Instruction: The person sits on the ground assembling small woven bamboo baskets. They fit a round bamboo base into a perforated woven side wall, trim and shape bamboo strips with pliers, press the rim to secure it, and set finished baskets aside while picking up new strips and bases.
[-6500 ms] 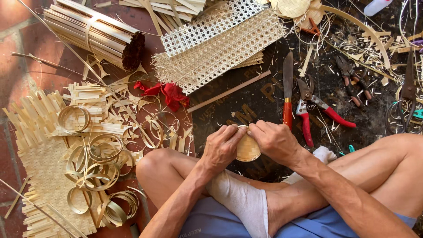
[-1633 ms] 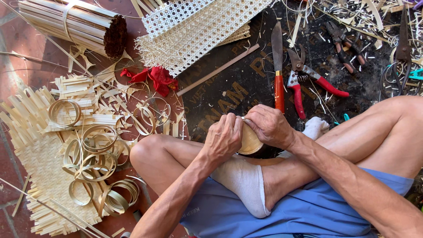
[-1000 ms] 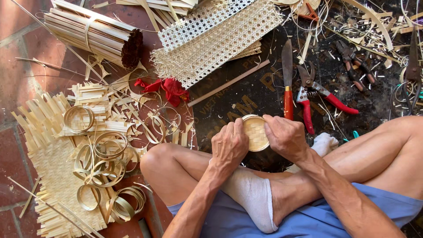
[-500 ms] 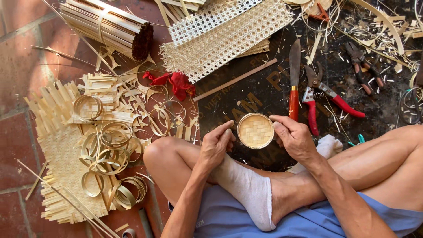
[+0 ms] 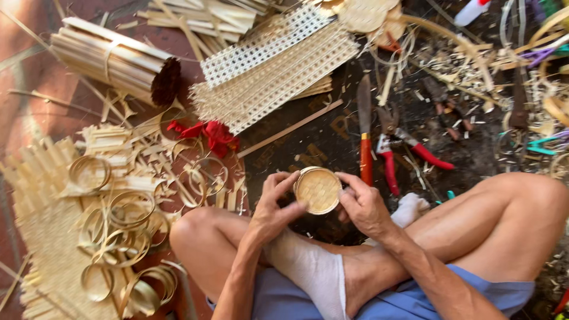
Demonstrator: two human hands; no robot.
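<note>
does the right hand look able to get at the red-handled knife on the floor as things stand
Probably yes, once freed. The right hand is gripping the small round woven bamboo disc together with the left hand. The red-handled knife lies just beyond the right hand on the dark floor, with nothing lying between them.

My right palm [image 5: 367, 207] hides right rim of small woven disc [image 5: 318, 190]; back face unseen. White bottle [image 5: 472, 10] cut by top edge. Bamboo strip mat [image 5: 35, 249] runs off left edge. Tools at right edge blurred.
</note>
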